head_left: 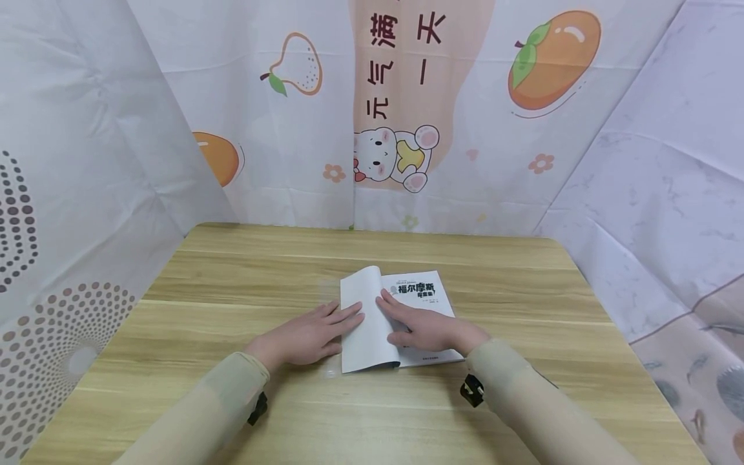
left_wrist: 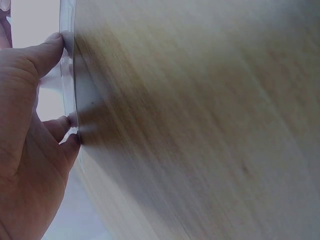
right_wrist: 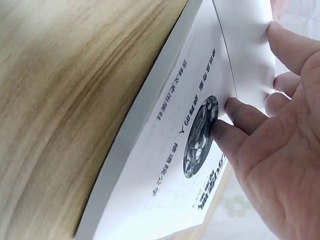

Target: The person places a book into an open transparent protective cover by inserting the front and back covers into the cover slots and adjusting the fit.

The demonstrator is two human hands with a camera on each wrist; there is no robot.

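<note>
A paperback book lies on the table, turned to a title page with dark Chinese lettering. Its blank white left leaf curves up from the spine. My left hand rests at the outer edge of that leaf, fingers spread over it. In the left wrist view a clear plastic edge runs under the fingertips. My right hand lies across the title page, with fingertips touching near the fold. The right wrist view shows a dark oval picture beside the fingers, and the book's thick page block.
The wood-grain table extends around the book on all sides. Behind it hangs a white curtain printed with fruit and a cartoon animal. More pale cloth hangs along both sides.
</note>
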